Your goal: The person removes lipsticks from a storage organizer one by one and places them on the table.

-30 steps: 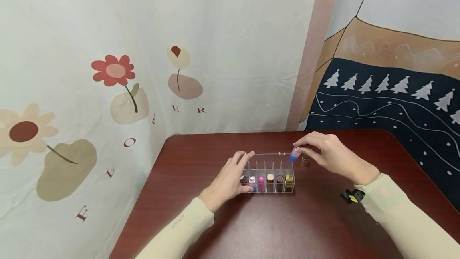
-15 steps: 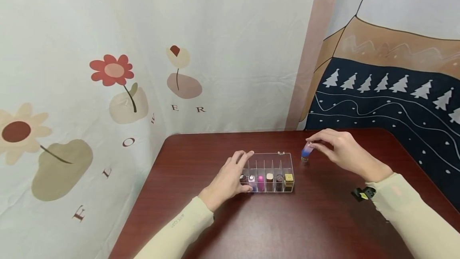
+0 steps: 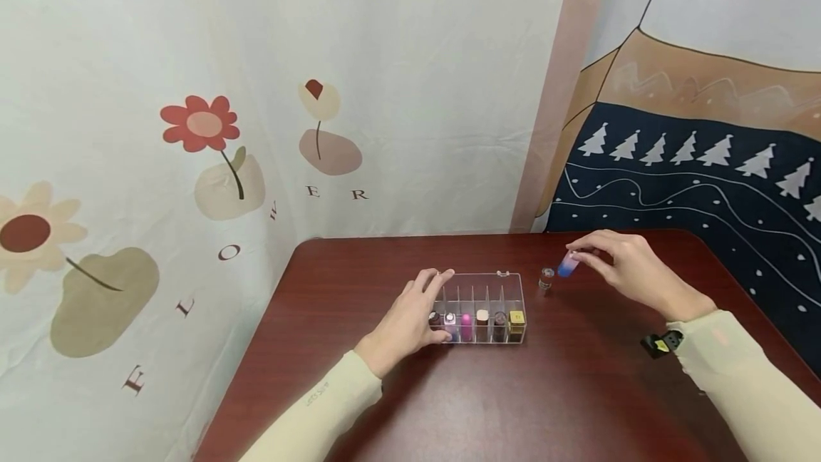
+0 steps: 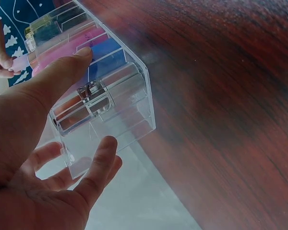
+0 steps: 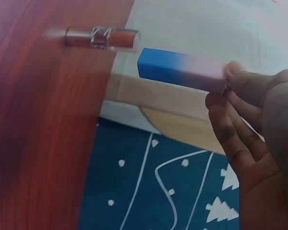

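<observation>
Head view: blue-pink tube (image 3: 567, 264) has shifted right, past the clear vial (image 3: 545, 280).

Right grip (image 5: 271, 165) pinches a blue-and-pink tube (image 5: 182, 69) by its pink end; nearby, a clear vial (image 5: 102, 38) stands on the surface (image 5: 38, 134).

Head camera faces forward-down over worktop (image 3: 481, 405); close left-wrist camera shares clear case (image 4: 127, 112) at 10 o'clock, close right-wrist camera blue-pink tube (image 5: 182, 69) at 1 o'clock.

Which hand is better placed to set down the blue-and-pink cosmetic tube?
Probably the right hand: it pinches the cosmetic tube above the table, while the left hand grips the clear divided organizer.
</observation>
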`<state>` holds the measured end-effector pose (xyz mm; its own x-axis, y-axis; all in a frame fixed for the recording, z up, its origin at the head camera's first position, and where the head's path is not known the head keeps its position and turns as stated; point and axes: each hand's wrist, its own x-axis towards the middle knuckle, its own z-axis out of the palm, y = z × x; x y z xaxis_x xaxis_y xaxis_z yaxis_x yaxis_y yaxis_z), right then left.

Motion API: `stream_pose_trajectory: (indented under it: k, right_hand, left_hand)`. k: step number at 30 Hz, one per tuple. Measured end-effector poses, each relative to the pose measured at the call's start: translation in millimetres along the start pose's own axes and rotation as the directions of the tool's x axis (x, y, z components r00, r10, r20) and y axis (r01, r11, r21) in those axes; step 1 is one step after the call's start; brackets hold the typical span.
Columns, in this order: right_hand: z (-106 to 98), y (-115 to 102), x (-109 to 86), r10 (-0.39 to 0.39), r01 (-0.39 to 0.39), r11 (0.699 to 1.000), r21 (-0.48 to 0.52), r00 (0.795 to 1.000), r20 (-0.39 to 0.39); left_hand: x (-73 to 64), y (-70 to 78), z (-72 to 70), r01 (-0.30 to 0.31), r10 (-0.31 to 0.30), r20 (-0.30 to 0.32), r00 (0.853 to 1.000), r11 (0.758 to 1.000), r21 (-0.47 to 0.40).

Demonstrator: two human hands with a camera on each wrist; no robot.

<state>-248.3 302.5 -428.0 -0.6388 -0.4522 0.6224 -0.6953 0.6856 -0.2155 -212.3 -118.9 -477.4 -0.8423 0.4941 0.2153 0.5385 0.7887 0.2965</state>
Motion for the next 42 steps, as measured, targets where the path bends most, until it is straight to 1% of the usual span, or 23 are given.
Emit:
stream_pose_trajectory:
  k: [8, 17, 22, 26, 30, 36, 42]
  right_hand:
    - [8, 14, -7.7, 0.072, -0.072, 0.997, -0.012, 0.997, 0.041]
    - [18, 23, -15.5, 0.123, -0.124, 0.992, -0.003, 0.987, 0.106]
    - [22, 25, -18.2, 0.140, -0.143, 0.990, 0.009, 0.978, 0.152]
    - [25, 27, -19.2, 0.166, -0.172, 0.985, 0.012, 0.966, 0.196]
    - [29, 27, -20.0, 0.177, -0.183, 0.983, 0.006, 0.959, 0.221]
    - [33, 27, -21.6, 0.182, -0.194, 0.981, 0.024, 0.952, 0.245]
    - [35, 28, -22.9, 0.164, -0.173, 0.985, 0.022, 0.960, 0.227]
  left_hand:
    - [-0.5, 0.7, -0.3, 0.007, -0.007, 0.001, 1.000, 1.000, 0.001]
    - [-0.6, 0.8, -0.8, 0.009, -0.009, 0.002, 1.000, 1.000, -0.005]
    - [-0.5, 1.1, -0.7, 0.016, -0.016, 0.010, 1.000, 1.000, -0.007]
    - [-0.9, 1.6, -1.1, 0.019, -0.019, 0.012, 1.000, 1.000, -0.011]
    - [-1.2, 2.1, -1.5, 0.021, -0.021, 0.015, 1.000, 1.000, -0.016]
    - [-1.4, 2.9, -2.2, 0.029, -0.028, 0.018, 0.999, 0.999, -0.018]
    - [-1.9, 3.4, -2.4, 0.024, -0.024, 0.017, 1.000, 0.999, -0.023]
